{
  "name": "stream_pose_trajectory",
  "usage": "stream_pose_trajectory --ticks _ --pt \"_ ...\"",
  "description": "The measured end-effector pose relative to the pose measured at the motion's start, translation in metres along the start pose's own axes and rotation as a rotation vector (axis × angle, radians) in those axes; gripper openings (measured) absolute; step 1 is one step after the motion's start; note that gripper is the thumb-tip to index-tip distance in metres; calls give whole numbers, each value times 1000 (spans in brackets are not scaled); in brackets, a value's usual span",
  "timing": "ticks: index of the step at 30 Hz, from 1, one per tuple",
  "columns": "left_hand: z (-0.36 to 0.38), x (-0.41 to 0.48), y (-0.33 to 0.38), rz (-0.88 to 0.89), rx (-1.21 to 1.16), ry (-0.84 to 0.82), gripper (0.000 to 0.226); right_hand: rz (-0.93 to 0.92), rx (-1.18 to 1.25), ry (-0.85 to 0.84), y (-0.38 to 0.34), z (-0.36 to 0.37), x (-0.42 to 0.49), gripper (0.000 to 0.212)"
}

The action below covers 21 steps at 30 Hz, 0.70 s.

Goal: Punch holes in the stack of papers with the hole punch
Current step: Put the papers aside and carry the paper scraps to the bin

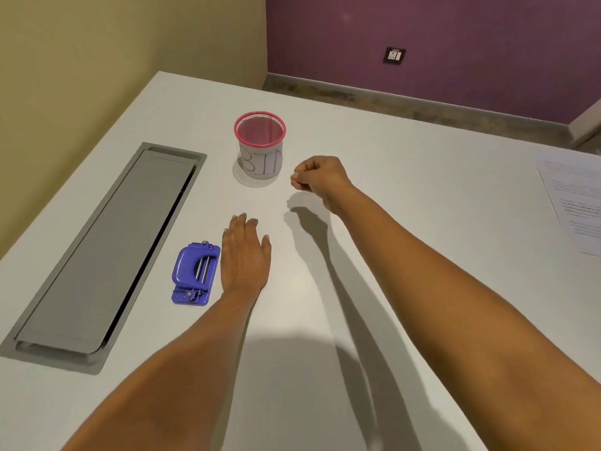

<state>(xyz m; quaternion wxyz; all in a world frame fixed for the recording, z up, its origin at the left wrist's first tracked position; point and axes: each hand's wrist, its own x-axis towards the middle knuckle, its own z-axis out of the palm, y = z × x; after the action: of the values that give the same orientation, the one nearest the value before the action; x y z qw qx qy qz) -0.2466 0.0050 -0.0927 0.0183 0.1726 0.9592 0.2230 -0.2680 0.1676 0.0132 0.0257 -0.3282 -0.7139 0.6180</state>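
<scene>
Blue hole punch (194,273); pink-rimmed mesh bin (259,145) w/ white label; white table (406,151); grey hatch (104,255).

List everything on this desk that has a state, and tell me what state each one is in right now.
left hand: open, flat on the table, beside the punch
right hand: closed, fingertips pinched, raised near the bin; contents not visible
hole punch: unloaded, untouched
bin: upright, looks empty
papers: flat at the table's right edge
cable hatch: closed
</scene>
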Motion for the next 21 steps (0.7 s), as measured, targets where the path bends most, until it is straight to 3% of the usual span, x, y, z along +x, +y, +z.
stream_pose_trajectory --ticks 3,8,15,21 --pt "1 0 0 0 1 20 40 -132 -51 49 -36 17 16 9" --pt "3 0 0 3 23 41 38 -188 -249 87 -70 42 49 19" --pt "4 0 1 0 59 55 36 -184 -586 -57 -82 49 69 31" --pt "6 1 0 4 67 55 35 -337 -599 146 -85 52 74 20"
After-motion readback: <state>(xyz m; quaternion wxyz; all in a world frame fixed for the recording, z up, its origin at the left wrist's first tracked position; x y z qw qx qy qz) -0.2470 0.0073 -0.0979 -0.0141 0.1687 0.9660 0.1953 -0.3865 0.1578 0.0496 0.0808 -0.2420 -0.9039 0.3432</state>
